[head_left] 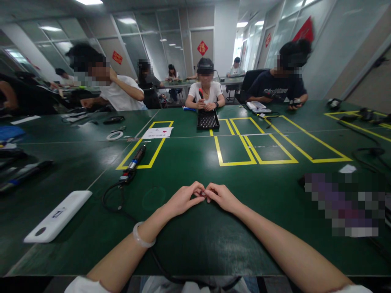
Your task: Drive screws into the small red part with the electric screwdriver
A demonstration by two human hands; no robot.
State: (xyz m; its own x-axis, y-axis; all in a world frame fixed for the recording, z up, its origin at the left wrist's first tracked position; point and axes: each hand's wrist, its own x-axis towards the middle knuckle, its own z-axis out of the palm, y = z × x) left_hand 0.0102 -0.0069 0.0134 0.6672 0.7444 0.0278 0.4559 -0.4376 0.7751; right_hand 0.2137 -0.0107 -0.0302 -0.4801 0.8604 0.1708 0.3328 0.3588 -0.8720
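Note:
My left hand (188,197) and my right hand (220,196) meet fingertip to fingertip just over the green table (195,240). Both are closed in a pinch around something small between them, too small and covered by fingers to name. A pale bracelet (143,236) circles my left wrist. To the left of my hands lies a black cylindrical tool (137,158) with blue and red bands, its black cable (105,199) curling toward the table's front edge.
A white oblong device (58,215) lies at the left. Yellow tape rectangles (238,164) mark the table beyond my hands, with a paper sheet (158,132) on one. Across the table a person holds a red-and-black tool (200,94) over a black tray (208,126). Other people sit either side.

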